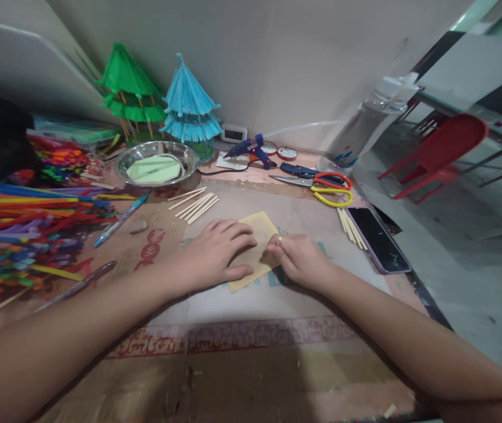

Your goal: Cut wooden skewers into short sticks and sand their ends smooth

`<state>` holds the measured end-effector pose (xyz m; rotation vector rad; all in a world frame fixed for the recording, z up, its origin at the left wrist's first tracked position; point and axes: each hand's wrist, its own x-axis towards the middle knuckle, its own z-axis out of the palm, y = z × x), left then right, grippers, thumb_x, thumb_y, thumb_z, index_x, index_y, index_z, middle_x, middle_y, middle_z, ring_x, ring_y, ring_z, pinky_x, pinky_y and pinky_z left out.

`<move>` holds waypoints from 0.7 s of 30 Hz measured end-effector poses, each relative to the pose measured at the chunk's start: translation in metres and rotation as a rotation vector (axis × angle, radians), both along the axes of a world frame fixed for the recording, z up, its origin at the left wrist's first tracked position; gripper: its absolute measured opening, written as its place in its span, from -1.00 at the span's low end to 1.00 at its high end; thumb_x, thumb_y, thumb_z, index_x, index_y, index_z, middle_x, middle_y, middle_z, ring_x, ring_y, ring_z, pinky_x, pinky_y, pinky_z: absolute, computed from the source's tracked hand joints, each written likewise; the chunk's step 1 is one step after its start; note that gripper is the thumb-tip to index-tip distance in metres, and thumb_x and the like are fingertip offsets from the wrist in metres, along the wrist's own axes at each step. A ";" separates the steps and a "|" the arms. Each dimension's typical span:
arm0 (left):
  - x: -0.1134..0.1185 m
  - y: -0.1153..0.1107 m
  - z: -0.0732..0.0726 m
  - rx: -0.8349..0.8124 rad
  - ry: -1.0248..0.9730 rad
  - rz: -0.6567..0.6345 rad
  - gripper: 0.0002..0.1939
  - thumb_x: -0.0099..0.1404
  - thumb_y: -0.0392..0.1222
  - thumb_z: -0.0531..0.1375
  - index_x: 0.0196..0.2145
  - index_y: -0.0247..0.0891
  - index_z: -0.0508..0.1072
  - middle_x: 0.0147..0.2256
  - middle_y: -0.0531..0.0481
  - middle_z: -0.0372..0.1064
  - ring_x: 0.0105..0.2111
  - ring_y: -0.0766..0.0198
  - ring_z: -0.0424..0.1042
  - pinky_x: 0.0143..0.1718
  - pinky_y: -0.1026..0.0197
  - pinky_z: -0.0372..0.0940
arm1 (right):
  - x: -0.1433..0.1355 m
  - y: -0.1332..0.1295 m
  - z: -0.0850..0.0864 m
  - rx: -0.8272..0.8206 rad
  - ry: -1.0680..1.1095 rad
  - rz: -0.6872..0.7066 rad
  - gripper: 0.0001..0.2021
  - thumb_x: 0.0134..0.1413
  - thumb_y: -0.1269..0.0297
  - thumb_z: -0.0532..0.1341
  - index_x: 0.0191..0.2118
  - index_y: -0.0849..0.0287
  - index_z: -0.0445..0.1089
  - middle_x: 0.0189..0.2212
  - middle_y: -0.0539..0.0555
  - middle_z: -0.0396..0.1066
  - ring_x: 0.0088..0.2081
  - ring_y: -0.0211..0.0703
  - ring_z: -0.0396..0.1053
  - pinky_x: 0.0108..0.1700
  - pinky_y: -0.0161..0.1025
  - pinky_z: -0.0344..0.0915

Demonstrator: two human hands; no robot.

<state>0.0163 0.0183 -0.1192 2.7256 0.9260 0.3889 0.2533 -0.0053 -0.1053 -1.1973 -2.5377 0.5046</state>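
A yellow square sheet, which looks like sandpaper, lies flat at the middle of the work surface. My left hand rests palm down on its left side, fingers stretched out and thumb apart. At the sheet's right edge, my right hand is closed in a pinch. A pale end of a small wooden stick pokes out above its fingers; the rest is hidden. Beyond my left hand lie several cut wooden sticks, and more sticks lie at the right by the phone.
A glue gun, scissors and a metal bowl holding green paper stand behind. Further back are green and blue tiered models. Colourful pipe cleaners fill the left. A phone lies by the right edge.
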 end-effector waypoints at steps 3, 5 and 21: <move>0.000 0.000 0.002 -0.015 0.015 -0.004 -0.52 0.34 0.11 0.22 0.10 -0.19 0.42 0.16 -0.14 0.32 0.19 -0.04 0.24 0.20 -0.07 0.11 | 0.000 -0.001 0.001 0.016 -0.009 -0.034 -0.55 0.44 0.14 -0.15 -0.28 0.17 0.41 -0.43 0.14 0.50 -0.38 -0.11 0.43 -0.27 -0.22 0.22; 0.001 -0.001 0.003 -0.024 0.016 -0.001 -0.53 0.35 0.12 0.21 0.10 -0.20 0.42 0.15 -0.15 0.33 0.19 -0.04 0.24 0.20 -0.07 0.11 | -0.001 -0.002 0.001 -0.030 0.015 0.051 -0.57 0.44 0.16 -0.13 -0.28 0.16 0.41 -0.38 0.14 0.52 -0.33 -0.11 0.45 -0.23 -0.22 0.24; 0.010 -0.018 0.027 -0.149 -0.377 0.125 -0.79 0.42 -0.05 0.19 -0.10 -0.16 0.54 0.10 -0.12 0.37 0.15 0.06 0.30 0.21 -0.06 0.19 | -0.014 -0.006 0.045 -0.904 1.265 -0.245 -0.72 0.30 0.01 0.11 -0.36 0.06 0.20 -0.79 -0.18 0.11 -0.70 -0.31 -0.05 -0.58 -0.35 -0.03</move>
